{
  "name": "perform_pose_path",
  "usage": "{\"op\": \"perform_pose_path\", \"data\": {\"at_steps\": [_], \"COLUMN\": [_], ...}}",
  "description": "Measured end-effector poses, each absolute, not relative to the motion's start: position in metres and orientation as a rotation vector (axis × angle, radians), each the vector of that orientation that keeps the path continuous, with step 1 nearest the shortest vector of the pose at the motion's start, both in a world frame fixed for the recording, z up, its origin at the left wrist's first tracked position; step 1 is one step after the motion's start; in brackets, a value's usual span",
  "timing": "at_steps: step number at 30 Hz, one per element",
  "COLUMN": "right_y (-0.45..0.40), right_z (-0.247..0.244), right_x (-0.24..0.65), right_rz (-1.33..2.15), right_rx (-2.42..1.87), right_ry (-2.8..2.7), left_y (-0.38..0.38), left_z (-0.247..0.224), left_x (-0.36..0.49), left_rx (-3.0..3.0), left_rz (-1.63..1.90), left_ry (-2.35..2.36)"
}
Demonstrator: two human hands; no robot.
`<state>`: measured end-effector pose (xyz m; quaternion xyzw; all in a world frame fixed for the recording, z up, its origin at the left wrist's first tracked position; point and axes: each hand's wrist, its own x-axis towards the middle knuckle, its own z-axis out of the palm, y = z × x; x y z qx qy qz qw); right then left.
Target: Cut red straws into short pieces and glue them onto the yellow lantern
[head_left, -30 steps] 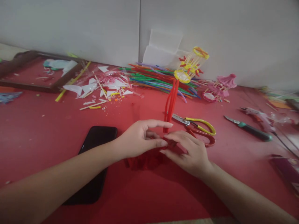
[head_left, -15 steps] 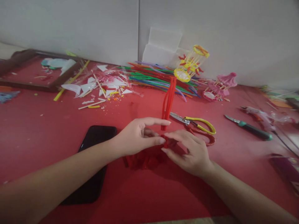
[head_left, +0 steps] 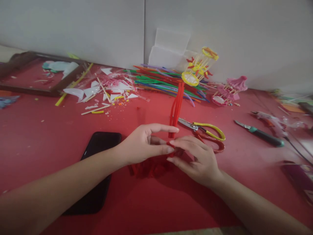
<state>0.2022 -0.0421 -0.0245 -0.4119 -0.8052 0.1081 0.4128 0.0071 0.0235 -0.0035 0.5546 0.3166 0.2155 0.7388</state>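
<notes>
A bundle of thin red strips (head_left: 177, 107) stands upright between my hands, its upper part rising above my fingers. My left hand (head_left: 144, 143) is closed round the bundle from the left, thumb and index finger on either side. From the right, my right hand (head_left: 197, 158) pinches the lower part of the bundle with its fingertips. Several short red pieces (head_left: 149, 168) lie on the table under my hands. Just behind my right hand are scissors (head_left: 195, 126) with one yellow and one red handle.
A black phone (head_left: 95, 195) lies under my left forearm. Behind are white and pink scraps (head_left: 117, 88), coloured strips (head_left: 156, 78), a yellow model (head_left: 198, 68) and a pink model (head_left: 230, 91). To the right are a knife (head_left: 266, 136), a glue gun (head_left: 271, 122) and a purple object (head_left: 298, 178).
My right hand's fingertips have shifted slightly left and down along the red bundle. My left hand has barely moved.
</notes>
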Motion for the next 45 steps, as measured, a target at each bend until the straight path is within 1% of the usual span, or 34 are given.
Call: {"op": "perform_pose_path", "data": {"at_steps": [16, 20, 23, 25, 28, 34, 45], "right_y": [-0.042, -0.041, -0.042, -0.043, -0.042, -0.04, -0.039], "right_z": [-0.021, -0.025, -0.028, -0.029, -0.029, -0.023, -0.023], "right_x": [0.21, 0.223, 0.23, 0.232, 0.231, 0.226, 0.205], "right_rz": [0.476, 0.516, 0.537, 0.543, 0.519, 0.395, 0.161], "right_rx": [-1.021, -0.983, -0.992, -1.004, -0.999, -0.987, -1.096], "right_ry": [-1.886, -1.802, -1.75, -1.745, -1.771, -1.851, -2.001], "left_y": [0.029, 0.03, 0.03, 0.029, 0.029, 0.031, 0.029], "left_z": [-0.006, -0.007, -0.009, -0.011, -0.011, -0.009, -0.013], "left_x": [0.001, -0.001, -0.002, -0.002, -0.001, 0.003, 0.004], "left_rx": [1.357, 1.512, 1.514, 1.467, 1.369, 1.349, 1.235], "left_rz": [0.447, 0.299, 0.183, 0.171, 0.191, 0.365, 0.468], "left_ry": [0.746, 0.67, 0.59, 0.573, 0.573, 0.646, 0.651]}}
